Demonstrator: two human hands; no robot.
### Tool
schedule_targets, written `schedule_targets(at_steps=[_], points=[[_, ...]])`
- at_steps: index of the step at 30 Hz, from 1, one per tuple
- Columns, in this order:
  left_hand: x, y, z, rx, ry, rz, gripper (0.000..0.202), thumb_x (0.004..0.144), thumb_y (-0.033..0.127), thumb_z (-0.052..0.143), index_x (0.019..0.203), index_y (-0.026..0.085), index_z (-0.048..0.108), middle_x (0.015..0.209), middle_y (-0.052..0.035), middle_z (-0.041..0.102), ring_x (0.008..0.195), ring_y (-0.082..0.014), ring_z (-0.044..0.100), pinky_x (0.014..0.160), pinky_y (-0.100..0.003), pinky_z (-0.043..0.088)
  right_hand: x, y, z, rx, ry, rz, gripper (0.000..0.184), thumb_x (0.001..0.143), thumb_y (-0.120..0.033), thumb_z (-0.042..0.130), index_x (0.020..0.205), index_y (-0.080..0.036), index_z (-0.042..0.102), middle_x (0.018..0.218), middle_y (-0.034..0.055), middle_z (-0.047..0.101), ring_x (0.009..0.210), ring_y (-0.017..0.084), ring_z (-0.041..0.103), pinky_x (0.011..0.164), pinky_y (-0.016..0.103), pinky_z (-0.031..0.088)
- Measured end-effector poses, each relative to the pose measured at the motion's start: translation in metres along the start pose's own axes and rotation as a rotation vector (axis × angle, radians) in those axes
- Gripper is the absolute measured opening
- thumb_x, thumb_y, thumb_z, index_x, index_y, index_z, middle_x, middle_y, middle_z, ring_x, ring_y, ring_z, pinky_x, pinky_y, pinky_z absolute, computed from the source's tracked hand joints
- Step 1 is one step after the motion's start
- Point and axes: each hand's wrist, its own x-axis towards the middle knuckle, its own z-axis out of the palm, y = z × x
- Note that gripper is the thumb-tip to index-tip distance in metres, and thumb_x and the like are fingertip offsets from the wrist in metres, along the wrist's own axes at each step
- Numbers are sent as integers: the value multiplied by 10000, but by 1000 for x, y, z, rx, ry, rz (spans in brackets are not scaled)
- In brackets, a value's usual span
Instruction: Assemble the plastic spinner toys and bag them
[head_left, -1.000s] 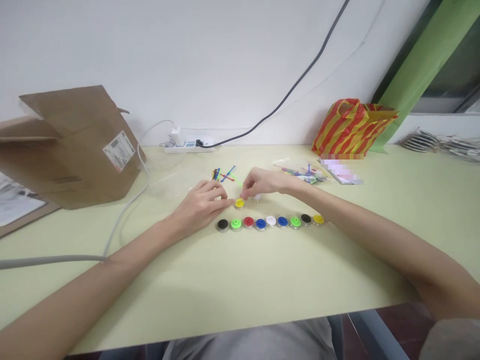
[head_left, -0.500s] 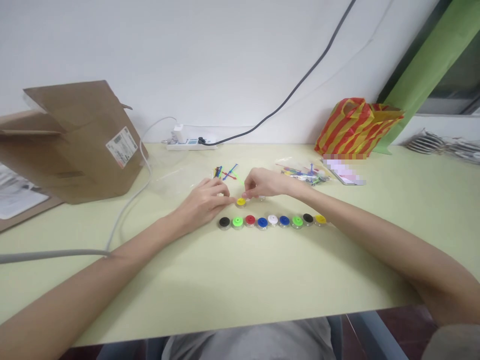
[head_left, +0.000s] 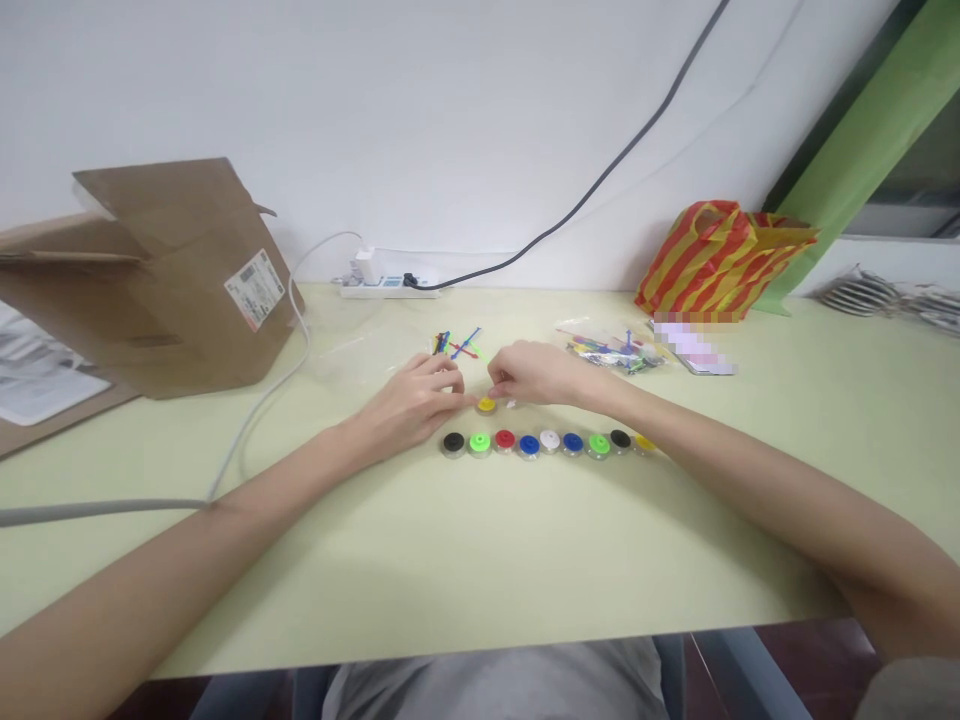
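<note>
A small round piece with a yellow top and a clear base [head_left: 486, 405] stands on the table between my hands. From the left, the fingertips of my left hand [head_left: 424, 400] press against its edge, the other fingers curled. My right hand [head_left: 529, 375] pinches at its upper right side, fingers bent and partly hiding it. Just in front runs a row of similar pieces, among them a black one [head_left: 454, 443], a red one [head_left: 505, 440] and a white one [head_left: 550, 440]. The yellow one [head_left: 645, 443] at the row's right end is partly behind my right forearm.
Coloured plastic arrow-shaped pieces [head_left: 465, 347] lie behind my hands. A clear bag of coloured parts [head_left: 622, 350] sits right of them, beside a phone-like flat item [head_left: 694, 347]. A cardboard box [head_left: 187, 290], grey cable [head_left: 259, 400], power strip [head_left: 390, 290] and striped bag [head_left: 720, 260] surround these.
The whole view has shifted slightly. Both hands stay at the yellow-topped piece, and my right fingers have moved a little over its edge. The row of pieces keeps its order.
</note>
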Motion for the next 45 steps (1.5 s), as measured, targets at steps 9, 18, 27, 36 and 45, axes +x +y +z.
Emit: schedule_targets(at_steps=[9,18,27,36,45], points=[[3,6,-29,-246,36,-158,198,992,252,549,1140,224,677,990,-60,693,1002,-230,588,949,-394,444,-9,-3,-9,-119,68,-46,178,959,-326,610,896,-182,693,908,84,734,771,194,619,598,298,301],[3,20,-28,-408,-244,-188,158,900,299,636,775,202,640,727,-11,595,709,-167,547,689,-290,411,-4,4,-7,-223,142,-5,181,1005,-297,548,941,-180,670,1001,115,731,887,233,654,625,309,298],[-6,-5,-12,-420,-131,-396,211,885,395,690,857,202,609,791,8,613,687,-147,535,627,-263,377,13,16,-4,-242,242,5,199,969,-162,476,966,-188,673,1024,102,728,905,226,642,641,309,323],[-8,-8,-6,-540,-113,-443,271,851,447,737,836,206,614,750,24,582,691,-146,513,635,-262,385,76,28,-4,-242,164,17,294,953,-185,560,1215,-198,693,1236,139,701,1090,266,653,767,299,427],[-7,-6,-4,-583,-102,-467,249,863,427,733,868,199,631,723,35,562,663,-134,504,614,-253,374,106,34,-10,-315,205,-30,275,945,-136,582,1181,-189,714,1213,143,707,1100,272,658,789,295,435]])
